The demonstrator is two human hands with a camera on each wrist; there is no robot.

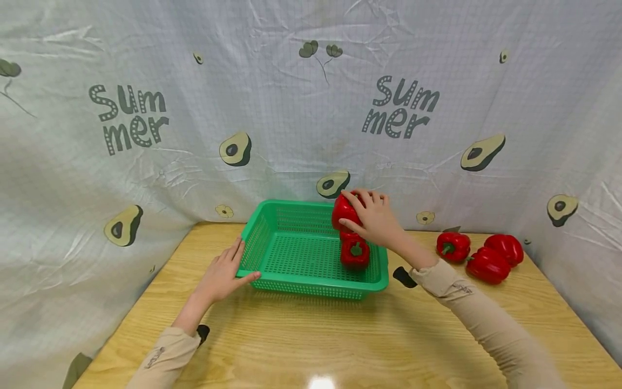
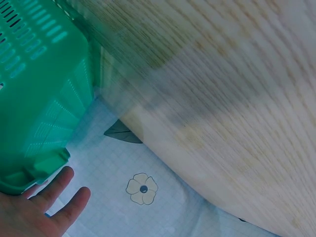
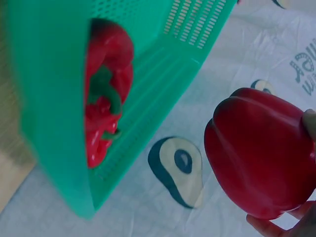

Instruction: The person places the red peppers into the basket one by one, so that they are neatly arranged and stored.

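A green plastic basket with perforated walls stands on the wooden table. My left hand rests on its near left corner, thumb along the front rim and the fingers straight against the left side. Above the basket's far right part, my right hand grips a red bell pepper between thumb and fingers. Below it, inside the basket at the right end, lie red bell peppers with green stems, partly hidden by the held one. The left wrist view shows spread left fingers beside the rim.
On the table to the right of the basket lie 3 more red bell peppers, one upright-stemmed pepper and a touching pair. A white cloth printed with avocados hangs behind and at both sides.
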